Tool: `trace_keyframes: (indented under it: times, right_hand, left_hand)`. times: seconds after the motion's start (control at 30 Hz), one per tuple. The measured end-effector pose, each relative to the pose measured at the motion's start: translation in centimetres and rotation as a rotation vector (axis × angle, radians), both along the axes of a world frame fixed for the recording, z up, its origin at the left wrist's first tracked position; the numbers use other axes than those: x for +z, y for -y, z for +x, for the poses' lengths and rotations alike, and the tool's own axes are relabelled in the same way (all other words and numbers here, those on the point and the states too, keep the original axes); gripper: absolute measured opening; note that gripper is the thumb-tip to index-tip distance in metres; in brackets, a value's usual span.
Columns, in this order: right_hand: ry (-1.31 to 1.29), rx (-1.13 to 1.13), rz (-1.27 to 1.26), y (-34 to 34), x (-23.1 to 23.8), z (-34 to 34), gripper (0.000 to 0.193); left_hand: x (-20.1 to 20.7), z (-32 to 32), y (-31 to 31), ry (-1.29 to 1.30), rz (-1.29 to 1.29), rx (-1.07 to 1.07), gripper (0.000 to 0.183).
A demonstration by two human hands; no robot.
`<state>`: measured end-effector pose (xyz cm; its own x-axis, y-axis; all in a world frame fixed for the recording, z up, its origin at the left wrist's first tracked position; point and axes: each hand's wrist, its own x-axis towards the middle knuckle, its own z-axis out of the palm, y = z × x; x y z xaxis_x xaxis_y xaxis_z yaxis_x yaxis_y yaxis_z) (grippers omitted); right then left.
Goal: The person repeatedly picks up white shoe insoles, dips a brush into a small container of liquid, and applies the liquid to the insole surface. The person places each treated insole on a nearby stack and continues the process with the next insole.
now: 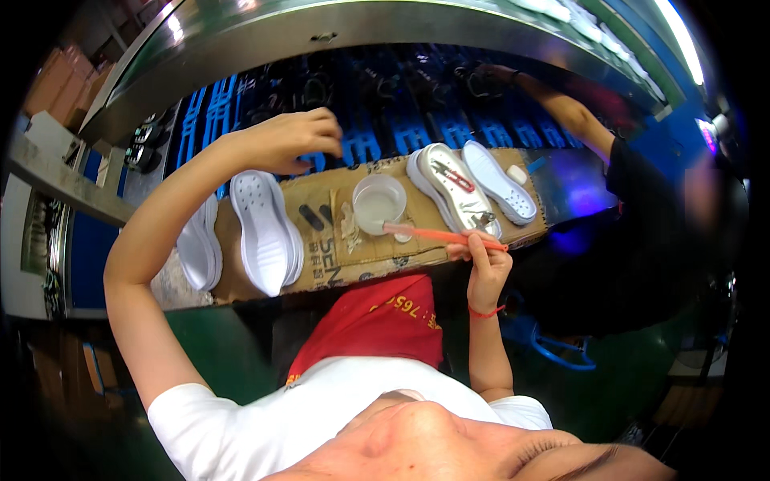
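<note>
My right hand (484,264) grips an orange brush (437,235) by its handle, its head lying near a clear cup of liquid (379,202) on a cardboard-covered bench (337,256). My left hand (293,140) reaches far over the bench toward the dark conveyor (401,112), fingers curled, nothing visible in it. White shoe soles (265,228) are stacked below the left hand. More white soles (453,188) lie right of the cup.
Another person's arm (565,112) reaches onto the conveyor from the right, beside blue racks. More white soles (199,248) sit at the bench's left end. A red apron (377,321) hangs below the bench edge. A metal hood (337,24) arches above the conveyor.
</note>
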<state>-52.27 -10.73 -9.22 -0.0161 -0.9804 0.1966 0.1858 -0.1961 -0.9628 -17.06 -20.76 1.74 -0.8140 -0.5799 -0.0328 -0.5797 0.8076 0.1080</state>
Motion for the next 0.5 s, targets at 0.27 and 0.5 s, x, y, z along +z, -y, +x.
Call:
trace_keyframes:
  times: [0.27, 0.5]
  right_hand:
    - [-0.221, 0.112, -0.012, 5.4, -2.7, 2.6, 0.026]
    - [-0.227, 0.177, -0.019, 8.8, -3.9, 5.1, 0.026]
  left_hand:
    - [-4.9, 6.9, -7.5, 0.320, 0.186, 0.210, 0.082]
    - [-6.2, 7.5, -8.8, 0.296, -0.147, 0.024, 0.057]
